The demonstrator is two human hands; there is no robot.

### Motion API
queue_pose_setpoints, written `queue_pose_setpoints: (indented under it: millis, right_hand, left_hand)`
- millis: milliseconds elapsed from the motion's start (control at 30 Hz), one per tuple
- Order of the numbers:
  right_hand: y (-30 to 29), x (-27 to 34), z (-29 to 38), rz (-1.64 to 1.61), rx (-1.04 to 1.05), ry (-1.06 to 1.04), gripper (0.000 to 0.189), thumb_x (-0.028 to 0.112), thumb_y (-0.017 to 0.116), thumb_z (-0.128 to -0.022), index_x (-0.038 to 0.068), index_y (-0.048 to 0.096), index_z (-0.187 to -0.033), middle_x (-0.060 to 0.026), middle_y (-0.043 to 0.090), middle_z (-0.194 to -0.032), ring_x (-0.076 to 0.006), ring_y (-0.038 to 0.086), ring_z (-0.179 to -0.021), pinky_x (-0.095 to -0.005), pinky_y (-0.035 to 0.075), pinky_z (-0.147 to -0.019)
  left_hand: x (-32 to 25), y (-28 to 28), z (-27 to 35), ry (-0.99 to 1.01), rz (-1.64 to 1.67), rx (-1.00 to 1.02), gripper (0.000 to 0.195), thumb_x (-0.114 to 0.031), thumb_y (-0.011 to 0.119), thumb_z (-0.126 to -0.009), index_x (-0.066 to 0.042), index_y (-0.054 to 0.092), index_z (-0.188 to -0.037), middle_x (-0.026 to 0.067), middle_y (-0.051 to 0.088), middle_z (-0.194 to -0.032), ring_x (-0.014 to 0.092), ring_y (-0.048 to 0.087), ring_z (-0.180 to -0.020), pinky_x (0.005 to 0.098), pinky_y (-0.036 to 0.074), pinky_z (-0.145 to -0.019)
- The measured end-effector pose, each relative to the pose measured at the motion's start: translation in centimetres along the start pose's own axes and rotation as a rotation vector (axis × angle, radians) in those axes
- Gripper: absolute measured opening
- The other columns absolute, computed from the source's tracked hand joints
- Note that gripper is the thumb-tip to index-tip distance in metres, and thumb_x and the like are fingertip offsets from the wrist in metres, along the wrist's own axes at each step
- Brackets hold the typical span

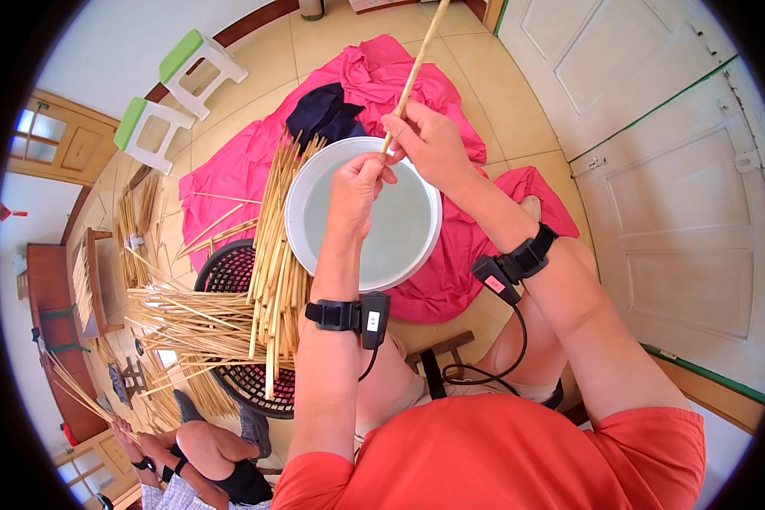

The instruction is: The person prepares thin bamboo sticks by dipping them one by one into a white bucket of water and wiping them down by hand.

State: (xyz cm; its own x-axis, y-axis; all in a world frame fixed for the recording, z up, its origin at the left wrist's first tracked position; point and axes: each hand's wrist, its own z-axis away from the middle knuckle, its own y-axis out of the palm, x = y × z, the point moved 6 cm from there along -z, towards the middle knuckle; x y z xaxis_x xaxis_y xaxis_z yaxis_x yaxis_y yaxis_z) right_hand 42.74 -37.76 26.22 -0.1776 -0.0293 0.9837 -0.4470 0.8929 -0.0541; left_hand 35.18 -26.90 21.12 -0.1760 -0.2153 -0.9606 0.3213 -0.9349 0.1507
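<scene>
Both my hands are on one pale peeled stick that slants up and away over a white bucket. My left hand pinches its lower end between thumb and fingers. Just above, my right hand grips the same stick, thumb along its side. Cloudy water fills much of the bucket below. To the left, a bundle of similar sticks leans across a black plastic basket, its far ends near the bucket's rim. A second pile of sticks lies crosswise under it.
A pink cloth spreads under the bucket, with a dark blue cloth behind. Two green-topped stools stand at far left. A white panelled door is on the right. At lower left another person's hands hold thin sticks.
</scene>
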Motion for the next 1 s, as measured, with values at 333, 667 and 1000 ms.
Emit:
queue_pose_setpoints:
  millis: [333, 667, 1000]
  right_hand:
    - [-1.2, 0.6, -0.3, -0.003, -0.071, 0.005, 0.02, 0.019, 0.058, -0.09, 0.0, 0.057, -0.082, -0.0031, 0.058, -0.063, -0.007, 0.055, -0.052, -0.023, 0.043, -0.047]
    - [-0.5, 0.8, 0.1, -0.002, -0.023, -0.018, 0.021, 0.02, 0.055, -0.092, 0.001, 0.057, -0.084, -0.0029, 0.059, -0.067, -0.0063, 0.055, -0.054, -0.0213, 0.044, -0.05]
    - [-0.8, 0.6, 0.4, 0.038, -0.045, -0.004, 0.02, 0.02, 0.054, -0.093, 0.0, 0.056, -0.087, -0.003, 0.058, -0.066, -0.0073, 0.055, -0.056, -0.022, 0.045, -0.051]
  left_hand:
    - [-1.1, 1.6, 0.6, 0.081, 0.121, 0.041, 0.023, -0.008, 0.048, -0.085, 0.0, 0.066, -0.098, 0.0036, 0.062, -0.07, 0.002, 0.035, -0.052, 0.017, 0.026, -0.047]
    - [-0.4, 0.4, 0.0, 0.06, 0.086, 0.046, 0.028, -0.004, 0.048, -0.082, 0.002, 0.066, -0.103, 0.0045, 0.064, -0.073, 0.003, 0.035, -0.054, 0.0179, 0.028, -0.048]
    - [-0.8, 0.8, 0.3, 0.077, -0.003, 0.03, 0.031, -0.007, 0.047, -0.085, 0.001, 0.064, -0.109, 0.006, 0.065, -0.079, 0.003, 0.037, -0.054, 0.0172, 0.029, -0.05]
